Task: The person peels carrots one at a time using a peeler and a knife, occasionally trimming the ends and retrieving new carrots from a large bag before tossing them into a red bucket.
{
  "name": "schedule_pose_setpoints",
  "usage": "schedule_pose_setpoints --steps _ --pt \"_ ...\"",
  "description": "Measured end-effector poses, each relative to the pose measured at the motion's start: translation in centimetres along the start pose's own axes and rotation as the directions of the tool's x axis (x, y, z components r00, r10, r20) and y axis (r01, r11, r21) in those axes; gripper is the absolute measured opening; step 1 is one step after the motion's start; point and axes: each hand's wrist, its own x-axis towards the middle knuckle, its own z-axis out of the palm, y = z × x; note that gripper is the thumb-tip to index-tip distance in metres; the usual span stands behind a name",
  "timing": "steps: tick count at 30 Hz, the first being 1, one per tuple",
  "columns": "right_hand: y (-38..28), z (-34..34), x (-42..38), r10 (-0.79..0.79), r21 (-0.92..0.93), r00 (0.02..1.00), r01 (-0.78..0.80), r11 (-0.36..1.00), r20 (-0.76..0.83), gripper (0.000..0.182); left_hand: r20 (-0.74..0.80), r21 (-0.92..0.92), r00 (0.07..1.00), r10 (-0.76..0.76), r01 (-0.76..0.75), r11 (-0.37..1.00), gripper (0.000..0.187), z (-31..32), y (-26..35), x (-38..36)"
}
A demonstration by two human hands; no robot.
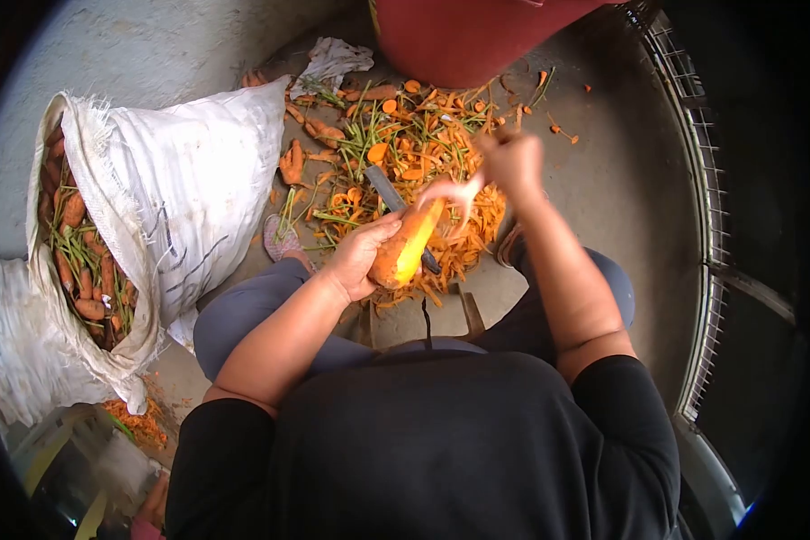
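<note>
My left hand point(363, 256) is wrapped round a thick carrot point(411, 241), which has a bright, freshly peeled strip along one side and rough skin on the other. A knife point(386, 190) shows behind the carrot, its grey blade sticking out past my fingers and its dark end on the far side. In my right hand point(513, 162), closed and smeared by motion, is a pale Y-shaped peeler point(459, 192) at the upper end of the carrot. Below both hands spreads a heap of carrot peelings point(463, 144) mixed with green stems and cut-off ends.
An open white woven sack point(198, 171) full of carrots point(88, 270) lies at my left. Several loose carrots point(322, 133) rest beside the heap. A red tub point(459, 40) stands ahead, and a wire mesh frame point(713, 207) runs along the right. Shredded orange bits point(144, 421) lie behind the sack.
</note>
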Motion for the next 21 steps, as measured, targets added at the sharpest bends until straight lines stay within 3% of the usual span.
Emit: schedule_pose_setpoints --steps 1,3,6,8,9,10,12,13,14,15,16,17,18,20,21 --pt "1.0 -1.4 1.9 -0.031 -0.056 0.983 0.021 0.998 -0.18 0.026 0.0 0.002 1.0 -0.013 0.013 1.0 0.046 -0.1 0.0 -0.1" --pt "1.8 -3.2 3.3 -0.058 -0.044 0.926 0.045 0.998 -0.372 0.024 -0.013 0.011 1.0 -0.024 0.024 1.0 0.045 0.2 0.0 -0.3" --pt "-1.3 -1.7 0.2 -0.095 0.213 0.981 0.131 0.968 -0.171 0.026 -0.02 -0.028 1.0 -0.013 0.013 1.0 0.041 0.4 0.3 -0.3" --pt "-3.7 -0.1 -4.3 -0.385 0.131 0.923 0.381 0.915 -0.001 0.026 0.036 -0.118 0.999 -0.038 0.042 0.992 0.037 -0.4 0.1 0.2" --pt "-4.4 0.5 -6.4 -0.45 0.147 0.888 0.435 0.889 0.094 0.026 -0.086 -0.232 0.991 -0.104 0.082 0.969 0.033 1.1 0.3 0.3" --pt "-4.8 0.8 -7.5 -0.509 0.168 0.841 0.484 0.859 0.184 0.026 0.179 -0.267 0.981 -0.081 0.127 0.955 0.033 0.7 0.2 0.3" --pt "-3.1 1.7 -6.1 -0.442 0.138 0.887 0.425 0.895 0.133 0.024 -0.005 -0.207 0.993 -0.116 0.112 0.972 0.035 0.7 -0.2 0.4" --pt "-2.3 2.0 -4.9 -0.408 0.125 0.906 0.395 0.91 0.109 0.024 0.019 -0.148 0.993 -0.12 0.122 0.981 0.036 0.4 -0.2 0.2" --pt "-1.5 1.4 -2.8 -0.257 0.052 0.966 0.256 0.965 0.011 0.021 0.044 -0.086 0.991 -0.125 0.128 0.988 0.036 0.0 0.0 0.1" --pt "0.0 0.6 0.3 -0.025 0.113 0.999 0.03 0.993 -0.048 0.021 0.067 -0.025 0.989 -0.13 0.132 0.991 0.037 -0.3 0.1 -0.1" --pt "0.7 -1.0 2.2 -0.059 0.027 0.967 0.068 0.997 -0.246 0.023 0.058 -0.027 0.99 -0.131 0.132 0.991 0.037 -0.2 0.1 -0.1" --pt "1.2 -2.6 3.2 -0.061 -0.091 0.936 0.031 0.995 -0.347 0.025 0.051 -0.028 0.99 -0.135 0.137 0.99 0.038 -0.1 0.0 -0.1" --pt "1.7 -3.3 3.7 -0.005 -0.028 0.929 -0.006 1.0 -0.371 0.025 0.044 -0.028 0.989 -0.141 0.142 0.989 0.038 0.0 0.0 -0.2" --pt "0.1 -2.6 2.4 -0.018 0.128 0.954 0.058 0.99 -0.299 0.026 0.044 -0.077 0.989 -0.14 0.143 0.987 0.038 -0.4 0.2 0.1" --pt "-1.0 -1.6 0.8 -0.113 0.133 0.975 0.14 0.981 -0.19 0.026 0.042 -0.107 0.99 -0.134 0.138 0.985 0.037 -0.6 0.3 0.2"
